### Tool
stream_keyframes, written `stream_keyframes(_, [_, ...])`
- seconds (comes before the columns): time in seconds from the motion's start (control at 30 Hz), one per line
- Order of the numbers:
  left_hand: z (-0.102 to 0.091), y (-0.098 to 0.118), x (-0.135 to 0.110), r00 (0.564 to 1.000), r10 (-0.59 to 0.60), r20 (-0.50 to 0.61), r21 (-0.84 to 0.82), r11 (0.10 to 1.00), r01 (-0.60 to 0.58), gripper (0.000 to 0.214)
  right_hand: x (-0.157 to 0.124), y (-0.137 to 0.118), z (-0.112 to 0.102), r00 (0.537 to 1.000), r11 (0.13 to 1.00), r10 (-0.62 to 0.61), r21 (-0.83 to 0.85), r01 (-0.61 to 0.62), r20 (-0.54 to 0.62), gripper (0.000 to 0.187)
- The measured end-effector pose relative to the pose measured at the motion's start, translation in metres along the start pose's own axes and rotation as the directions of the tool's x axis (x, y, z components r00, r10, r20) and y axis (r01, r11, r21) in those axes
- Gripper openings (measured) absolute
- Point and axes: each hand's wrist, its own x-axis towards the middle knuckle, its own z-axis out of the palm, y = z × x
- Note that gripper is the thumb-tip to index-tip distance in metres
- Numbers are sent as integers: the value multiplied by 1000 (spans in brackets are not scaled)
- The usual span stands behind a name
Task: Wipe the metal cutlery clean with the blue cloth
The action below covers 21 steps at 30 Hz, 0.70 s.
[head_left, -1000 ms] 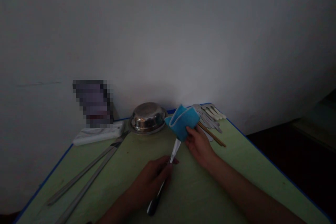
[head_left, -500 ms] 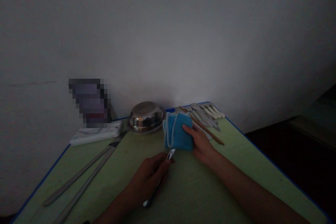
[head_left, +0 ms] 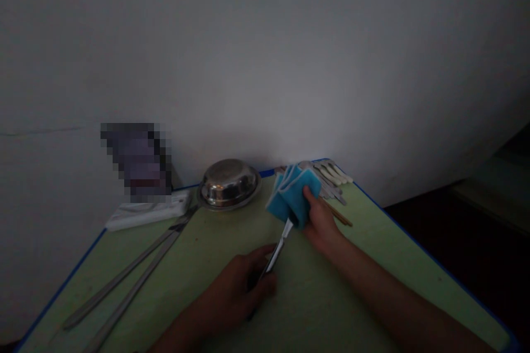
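Note:
Between the fingers of my left hand (head_left: 244,287) is a slim tool (head_left: 278,249) with a dark handle and a shiny metal end; its exact kind is unclear in the dim light. It slants up to the right. My right hand (head_left: 325,226) grips a folded blue cloth (head_left: 296,193) with pale edging, thumb on its near face. The tool's metal tip meets the cloth's lower fold, and the very end is hidden there. Both hands are above the green tabletop (head_left: 199,265).
Behind my hands, an upturned metal bowl (head_left: 229,179) rests by the wall. Spoons (head_left: 331,172) and wooden chopsticks (head_left: 342,216) lie at the back right. Long metal tongs (head_left: 124,281) stretch along the left, near a white slab (head_left: 149,211) and a blurred-out upright device (head_left: 138,160).
The cloth has tilted and its folds have spread. My left hand has moved the tool up and right, and its metal end now reaches the cloth.

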Motion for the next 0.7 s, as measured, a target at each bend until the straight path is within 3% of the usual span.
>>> stream_keyframes(0.1, [0, -5, -3, 999, 49, -8, 12, 999, -49, 48, 11, -15, -5, 993, 997, -41, 67, 49, -114, 11])
stream_keyframes(0.33, [-3, -11, -4, 990, 118, 76, 158, 979, -129, 29, 23, -32, -9, 973, 988, -26, 144, 60, -228, 22])
stream_keyframes(0.5, [4, -13, 2, 964, 261, 55, 154, 952, -266, 23, 9, -5, -6, 986, 997, -27, 62, 38, -162, 23])
stream_keyframes(0.6, [5, -16, 4, 966, 257, 4, 163, 953, -254, 24, -8, 19, -5, 995, 997, 5, -72, -13, -104, 36])
stream_keyframes(0.7, [4, -17, 4, 972, 234, -21, 174, 958, -227, 23, -26, 37, -6, 999, 974, -8, -227, -4, -54, 37])
